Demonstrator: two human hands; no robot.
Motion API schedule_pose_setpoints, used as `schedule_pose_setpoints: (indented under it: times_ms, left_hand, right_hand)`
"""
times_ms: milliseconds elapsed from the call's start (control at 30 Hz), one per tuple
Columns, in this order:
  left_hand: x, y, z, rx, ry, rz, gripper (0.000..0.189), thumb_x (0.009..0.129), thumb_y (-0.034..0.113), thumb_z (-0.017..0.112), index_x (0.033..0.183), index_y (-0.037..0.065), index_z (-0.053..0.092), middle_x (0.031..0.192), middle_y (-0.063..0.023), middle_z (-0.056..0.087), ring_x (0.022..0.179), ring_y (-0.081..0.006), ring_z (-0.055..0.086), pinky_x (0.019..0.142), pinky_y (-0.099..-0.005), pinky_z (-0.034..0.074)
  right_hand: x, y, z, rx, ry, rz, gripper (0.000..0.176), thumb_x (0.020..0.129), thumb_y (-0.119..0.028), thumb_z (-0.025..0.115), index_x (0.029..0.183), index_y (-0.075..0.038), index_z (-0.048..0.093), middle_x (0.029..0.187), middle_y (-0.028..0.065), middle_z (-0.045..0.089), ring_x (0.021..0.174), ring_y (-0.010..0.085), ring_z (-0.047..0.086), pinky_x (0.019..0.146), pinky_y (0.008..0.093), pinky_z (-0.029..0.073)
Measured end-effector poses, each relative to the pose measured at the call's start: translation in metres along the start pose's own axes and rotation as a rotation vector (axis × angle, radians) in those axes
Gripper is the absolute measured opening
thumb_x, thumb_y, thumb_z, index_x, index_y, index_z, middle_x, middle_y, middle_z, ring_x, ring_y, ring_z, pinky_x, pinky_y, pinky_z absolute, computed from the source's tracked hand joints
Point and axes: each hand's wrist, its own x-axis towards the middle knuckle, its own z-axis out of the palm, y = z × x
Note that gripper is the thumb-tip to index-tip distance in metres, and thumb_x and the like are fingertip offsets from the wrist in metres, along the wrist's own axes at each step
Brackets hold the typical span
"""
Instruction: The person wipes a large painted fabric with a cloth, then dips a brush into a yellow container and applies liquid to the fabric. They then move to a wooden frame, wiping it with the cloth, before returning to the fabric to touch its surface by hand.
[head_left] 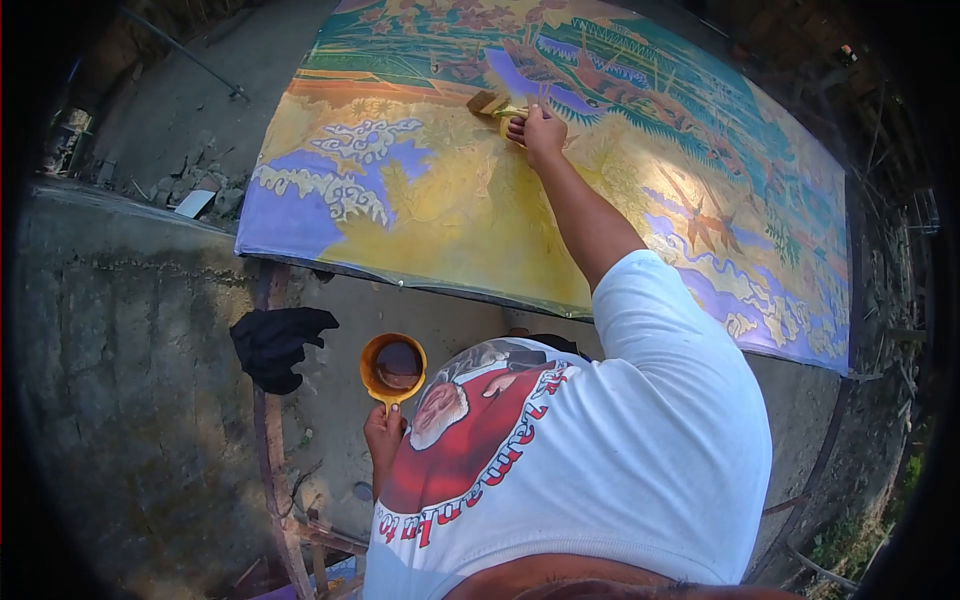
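Observation:
My right hand (540, 132) is closed round the handle of a wide paintbrush (487, 104), its bristles over the yellow-brown part of a large painted cloth (440, 270). The cloth is stretched out flat before me, with purple, yellow, teal and orange patterns of waves, leaves and plants. Low by my body, my left hand (384, 432) grips the handle of a yellow-orange dipper (370, 368). Dark brownish liquid (399, 362) lies in the dipper. Most of the left hand's fingers are hidden behind the handle.
A black cloth (280, 345) hangs over the wooden frame (272, 440) left of the dipper. Further left stands a grey concrete wall (130, 340), with rubble and a white piece (195, 204) behind it. A thin pole (190, 57) lies on the ground at the upper left.

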Motion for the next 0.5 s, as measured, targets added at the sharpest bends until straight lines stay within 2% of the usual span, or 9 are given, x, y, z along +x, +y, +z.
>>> schedule_pose_setpoints:
  times_ms: [133,200,233,300,433,500]
  left_hand:
    - [-0.006,0.029,0.015,0.022,-0.003,0.001,0.022,0.101,0.021,0.059,0.091,0.001,0.058,0.065,0.0004,0.057,0.054,-0.0051,0.049,0.049,-0.0219,0.036]
    - [-0.011,0.031,0.014,0.028,0.015,-0.023,0.021,0.101,0.021,0.059,0.092,0.001,0.058,0.065,0.0004,0.056,0.054,-0.0053,0.049,0.049,-0.022,0.037]
    - [-0.011,0.029,0.013,0.007,0.008,-0.01,0.021,0.102,0.02,0.059,0.093,0.001,0.058,0.065,0.0005,0.056,0.054,-0.0052,0.048,0.049,-0.0219,0.037]
    - [-0.011,0.028,0.011,-0.024,0.006,0.004,0.02,0.102,0.02,0.058,0.094,0.001,0.058,0.065,0.0007,0.056,0.053,-0.0051,0.048,0.049,-0.0218,0.037]
    - [-0.015,0.018,0.007,-0.025,0.032,0.019,0.019,0.102,0.019,0.058,0.096,0.001,0.059,0.066,0.0004,0.056,0.053,-0.0048,0.047,0.049,-0.022,0.036]
    - [-0.014,0.018,0.006,-0.01,0.031,0.053,0.019,0.102,0.018,0.058,0.096,0.001,0.059,0.066,0.0004,0.057,0.053,-0.0047,0.047,0.049,-0.022,0.036]
  right_hand:
    - [-0.001,0.002,0.047,-0.023,-0.147,0.067,0.029,0.103,-0.02,0.05,0.11,0.007,0.058,0.084,0.0173,0.069,0.065,0.0232,0.069,0.057,0.0361,0.062]
    - [-0.001,-0.005,0.042,-0.138,-0.186,-0.053,0.03,0.102,-0.02,0.051,0.111,0.008,0.059,0.084,0.016,0.069,0.065,0.0225,0.07,0.057,0.0357,0.062]
    - [-0.002,-0.009,0.03,-0.142,-0.19,-0.048,0.03,0.102,-0.02,0.051,0.111,0.008,0.059,0.084,0.016,0.069,0.065,0.0225,0.07,0.057,0.0357,0.062]
    - [0.001,-0.021,-0.007,-0.364,-0.211,-0.121,0.031,0.102,-0.021,0.052,0.111,0.007,0.061,0.083,0.0147,0.069,0.065,0.0216,0.07,0.057,0.0348,0.061]
    - [-0.037,-0.028,-0.069,-0.336,-0.291,0.039,0.033,0.101,-0.024,0.052,0.109,0.006,0.062,0.081,0.0132,0.068,0.064,0.0211,0.069,0.058,0.0343,0.061]
    - [-0.042,-0.019,-0.074,-0.297,-0.343,0.098,0.033,0.102,-0.025,0.051,0.109,0.006,0.062,0.08,0.013,0.068,0.064,0.0214,0.069,0.058,0.0343,0.061]
